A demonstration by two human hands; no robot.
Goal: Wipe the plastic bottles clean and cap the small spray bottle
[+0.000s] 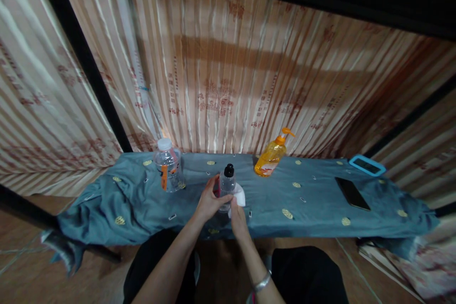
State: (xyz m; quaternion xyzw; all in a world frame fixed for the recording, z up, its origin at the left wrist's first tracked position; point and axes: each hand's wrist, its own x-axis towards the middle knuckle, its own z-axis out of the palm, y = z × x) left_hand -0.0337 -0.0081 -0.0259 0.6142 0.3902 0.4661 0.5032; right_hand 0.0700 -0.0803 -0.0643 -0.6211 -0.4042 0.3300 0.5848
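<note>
In the middle of the cloth-covered table point(270, 213), a small clear bottle with a black cap point(227, 181) stands upright between my hands. My left hand point(211, 201) is wrapped round its left side, thumb across the front. On the right side, my right hand point(238, 213) pinches a white cloth or tissue point(240, 195) and presses it against the bottle. The lower part of the bottle is partly hidden by my fingers.
A large clear plastic bottle with a white cap point(169, 166) stands to the left. Behind and right is an orange pump bottle point(271, 156). Farther right lie a black phone point(352, 193) and a blue-framed device point(367, 165). A striped curtain point(221, 71) hangs behind; dark poles frame both sides.
</note>
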